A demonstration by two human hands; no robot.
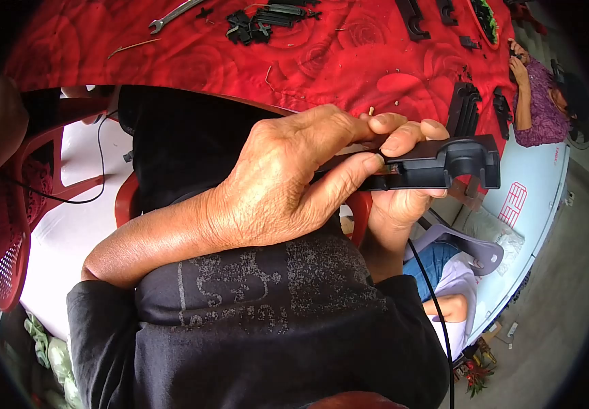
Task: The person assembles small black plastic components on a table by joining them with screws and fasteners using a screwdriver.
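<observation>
A black plastic part (444,163) with a hooked, bracket-like end is held in front of my chest by both hands. My left hand (274,187) lies over its near end, thumb and fingers pinching the long flat section. My right hand (398,204) grips it from beneath, and its fingertips curl over the top edge. The part's left portion is hidden under my left hand. My black printed shirt fills the lower part of the view.
A table under a red flowered cloth (321,61) carries a wrench (172,15), a pile of black plastic pieces (267,20) and more black parts (468,102). A person in purple (536,102) sits at the right. A red plastic chair (42,157) stands at the left.
</observation>
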